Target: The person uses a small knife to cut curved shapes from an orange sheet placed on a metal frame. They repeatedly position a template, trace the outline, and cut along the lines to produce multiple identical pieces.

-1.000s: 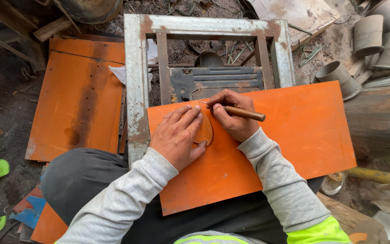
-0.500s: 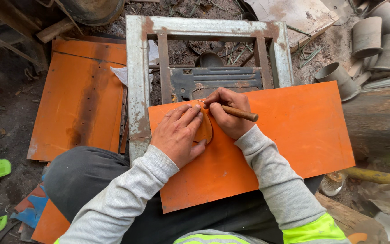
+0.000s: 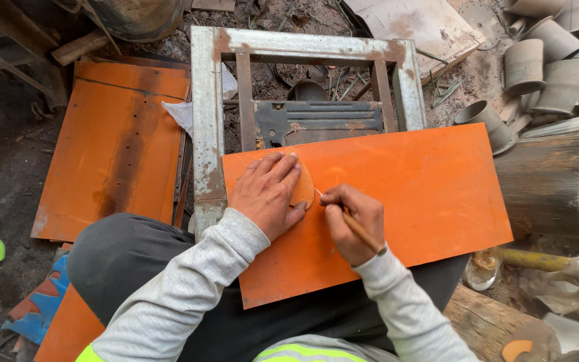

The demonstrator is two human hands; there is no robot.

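Clearly we are partway through tracing: our left hand (image 3: 266,194) presses a small rounded orange template (image 3: 303,188) flat on the large orange metal sheet (image 3: 410,194) lying across our lap and the rusty grey metal frame (image 3: 208,121). Our right hand (image 3: 353,221) pinches a thin brown scribing stick (image 3: 362,231), its tip at the template's lower right edge. No finished outline shows yet; cutting looks untouched.
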